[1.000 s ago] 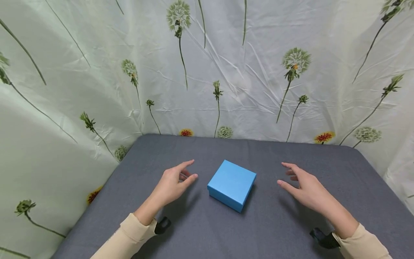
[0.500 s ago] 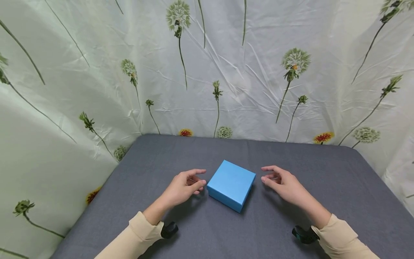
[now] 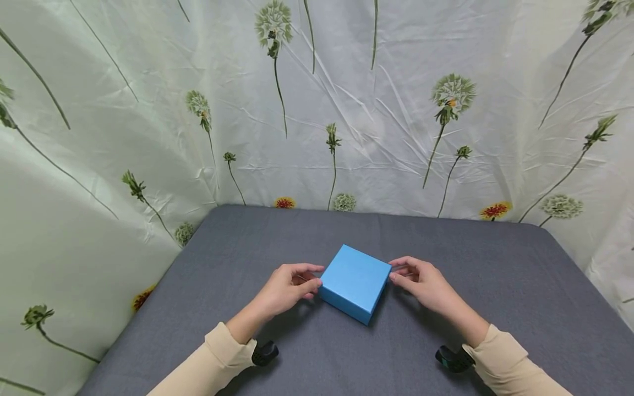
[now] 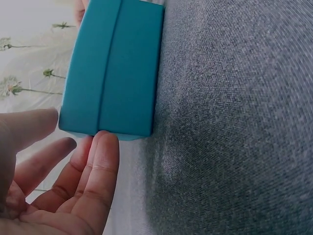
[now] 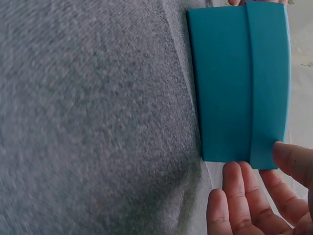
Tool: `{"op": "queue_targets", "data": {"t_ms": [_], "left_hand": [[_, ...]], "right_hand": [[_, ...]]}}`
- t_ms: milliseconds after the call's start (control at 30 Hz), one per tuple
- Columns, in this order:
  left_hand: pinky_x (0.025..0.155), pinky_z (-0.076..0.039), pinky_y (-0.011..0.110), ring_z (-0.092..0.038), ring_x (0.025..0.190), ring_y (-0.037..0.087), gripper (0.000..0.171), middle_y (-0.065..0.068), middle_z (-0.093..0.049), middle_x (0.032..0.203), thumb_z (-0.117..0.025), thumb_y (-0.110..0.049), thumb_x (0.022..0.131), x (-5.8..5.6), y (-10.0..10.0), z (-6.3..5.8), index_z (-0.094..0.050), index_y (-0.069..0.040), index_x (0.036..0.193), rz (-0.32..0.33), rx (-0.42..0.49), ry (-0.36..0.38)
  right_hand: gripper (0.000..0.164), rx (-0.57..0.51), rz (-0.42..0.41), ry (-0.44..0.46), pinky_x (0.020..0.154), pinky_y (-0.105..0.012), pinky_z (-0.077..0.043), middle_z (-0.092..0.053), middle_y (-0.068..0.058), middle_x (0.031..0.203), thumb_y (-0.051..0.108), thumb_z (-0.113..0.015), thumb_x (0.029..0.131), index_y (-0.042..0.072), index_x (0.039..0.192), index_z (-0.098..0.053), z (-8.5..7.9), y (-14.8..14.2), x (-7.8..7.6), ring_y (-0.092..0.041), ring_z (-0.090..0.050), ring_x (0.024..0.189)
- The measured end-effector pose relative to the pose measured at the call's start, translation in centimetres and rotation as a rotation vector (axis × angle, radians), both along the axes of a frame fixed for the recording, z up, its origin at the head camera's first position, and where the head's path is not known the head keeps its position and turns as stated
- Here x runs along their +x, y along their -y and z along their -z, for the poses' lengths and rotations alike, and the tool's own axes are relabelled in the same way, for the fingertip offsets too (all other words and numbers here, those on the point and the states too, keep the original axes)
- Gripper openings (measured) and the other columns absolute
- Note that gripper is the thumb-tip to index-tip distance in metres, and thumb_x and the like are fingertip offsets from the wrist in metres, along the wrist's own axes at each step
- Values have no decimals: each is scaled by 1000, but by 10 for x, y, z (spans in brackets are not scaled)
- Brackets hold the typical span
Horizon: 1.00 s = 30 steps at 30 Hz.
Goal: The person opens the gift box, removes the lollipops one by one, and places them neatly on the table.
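A blue lidded box (image 3: 354,278) sits on the grey cloth, turned at an angle. Both wrist views show the seam where the lid of the box (image 4: 129,68) overlaps its base. My left hand (image 3: 289,289) is at the box's left corner, thumb tip right at the lid's edge and fingertips against the side. On the opposite side is my right hand (image 3: 426,283), its thumb touching the lid near the corner of the box (image 5: 225,83) and its fingertips along the adjoining side. The fingers of both hands are only gently bent.
The grey cloth-covered table (image 3: 238,236) has rounded far corners. Behind and to the left hangs a white curtain (image 3: 163,110) with a dandelion print. A black wrist device (image 3: 264,353) shows below the left cuff, another device (image 3: 454,360) below the right.
Both hands have moved inward from either side, the right one farther, until their fingertips are at the box. The box has stayed in place.
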<state>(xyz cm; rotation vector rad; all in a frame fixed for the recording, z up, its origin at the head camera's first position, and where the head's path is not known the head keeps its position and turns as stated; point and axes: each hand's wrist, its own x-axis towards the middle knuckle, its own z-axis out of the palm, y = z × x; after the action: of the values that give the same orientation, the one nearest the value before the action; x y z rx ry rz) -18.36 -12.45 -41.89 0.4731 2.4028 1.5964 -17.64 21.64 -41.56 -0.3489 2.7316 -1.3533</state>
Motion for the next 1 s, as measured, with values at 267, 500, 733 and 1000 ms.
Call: {"op": "queue_targets", "data": {"t_ms": [267, 500, 733, 1000], "left_hand": [[80, -65, 36, -77, 87, 24, 33, 10, -77, 104, -78, -14, 99, 1, 0, -1, -76, -5, 131, 5, -27, -6], [81, -64, 36, -74, 88, 18, 33, 10, -77, 105, -77, -14, 100, 2, 2, -2, -75, -5, 131, 7, -19, -9], [79, -62, 29, -71, 88, 14, 32, 10, -77, 106, -78, -14, 100, 4, 1, -3, -76, -6, 131, 4, -18, -13], [85, -65, 39, -71, 88, 13, 32, 10, -77, 106, -78, -13, 99, 4, 0, -10, -76, -5, 130, -5, -6, -10]], "right_hand": [[30, -16, 17, -3, 75, -25, -59, -79, -12, 109, 14, -71, 105, -1, 130, -68, 1, 2, 0, -21, -76, 97], [29, -18, 30, 3, 75, -24, -58, -78, -12, 108, 13, -70, 105, -1, 130, -68, 0, 4, 1, -21, -76, 97], [29, -14, 44, 6, 74, -24, -58, -78, -12, 108, 13, -70, 105, -1, 130, -68, -2, 6, 2, -20, -75, 96], [29, -28, 48, -15, 76, -24, -58, -78, -14, 109, 12, -70, 105, -1, 130, -68, -9, 6, 0, -22, -75, 96]]}}
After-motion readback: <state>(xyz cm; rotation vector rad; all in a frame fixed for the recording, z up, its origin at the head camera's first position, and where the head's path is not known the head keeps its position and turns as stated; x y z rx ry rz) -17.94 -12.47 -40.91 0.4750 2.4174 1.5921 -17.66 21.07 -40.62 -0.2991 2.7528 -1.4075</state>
